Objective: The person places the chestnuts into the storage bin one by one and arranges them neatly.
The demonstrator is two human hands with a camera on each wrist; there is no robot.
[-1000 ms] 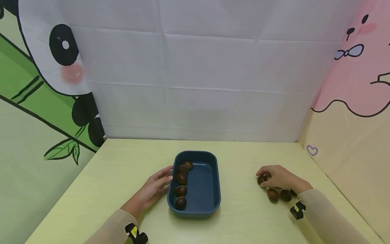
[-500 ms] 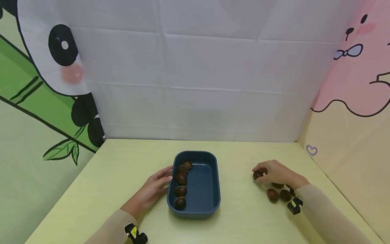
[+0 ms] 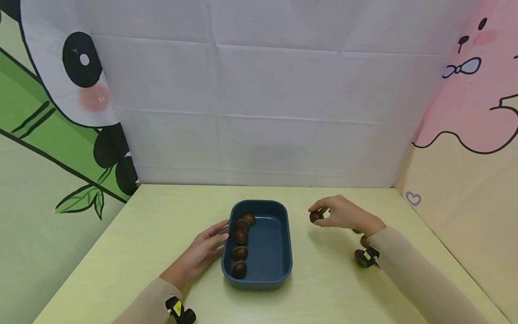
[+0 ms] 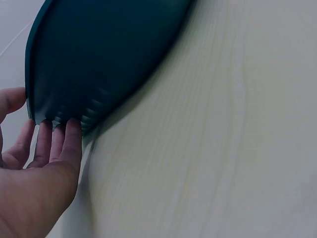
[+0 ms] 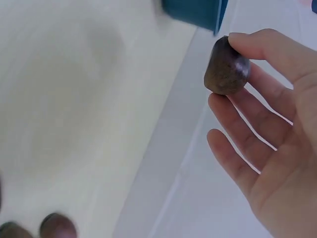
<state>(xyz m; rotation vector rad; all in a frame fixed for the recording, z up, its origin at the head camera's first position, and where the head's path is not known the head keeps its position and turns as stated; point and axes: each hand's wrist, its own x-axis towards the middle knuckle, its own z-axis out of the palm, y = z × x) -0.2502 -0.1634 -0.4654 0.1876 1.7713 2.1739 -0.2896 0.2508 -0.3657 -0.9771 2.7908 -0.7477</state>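
A dark brown chestnut [image 5: 227, 67] is pinched between the thumb and fingers of my right hand [image 3: 343, 213], raised over the table to the right of a blue rectangular tub [image 3: 269, 286]. Inside the tub, several chestnuts [image 3: 240, 236] form a row along its left wall. My left hand [image 3: 203, 250] rests its fairly straight fingertips against the tub's left outer side; the left wrist view shows those fingers [image 4: 73, 141] on the tub wall. Several more chestnuts [image 3: 359, 258] lie on the table below my right wrist, partly hidden by the sleeve and wrist camera.
The pale wood-grain table [image 3: 178, 211] ends at a white creased backdrop [image 3: 263, 112]. A panda-print panel [image 3: 60, 180] stands on the left, and a pink and cream cartoon panel [image 3: 457, 180] on the right. Both wrists wear small black cameras.
My right hand has lifted the chestnut off the table and carried it left and away from me, toward the tub. The left hand and the tub have stayed put.
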